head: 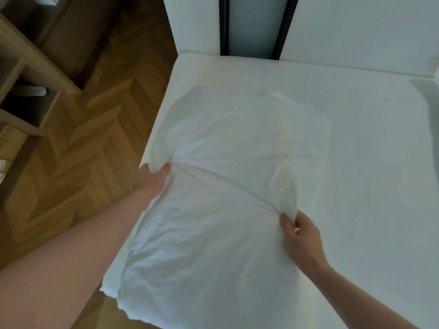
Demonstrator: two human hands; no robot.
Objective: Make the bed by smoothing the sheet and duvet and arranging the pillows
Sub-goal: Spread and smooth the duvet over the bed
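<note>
A white pillow (228,162) lies on the white sheet (356,162) near the bed's left edge. My left hand (152,179) pinches a fold of its cover at the left side. At the pillow's right side, my right hand (301,238) grips another bunch of the same cover. Creases run between the two grips. The pillow's near end hangs a little past the mattress corner. No duvet is in view.
Herringbone wood floor (95,138) lies left of the bed. A wooden shelf unit (28,74) stands at the far left. White wall panels and a dark-framed strip (256,24) rise behind the bed's head. Something pale (432,103) sits at the right edge.
</note>
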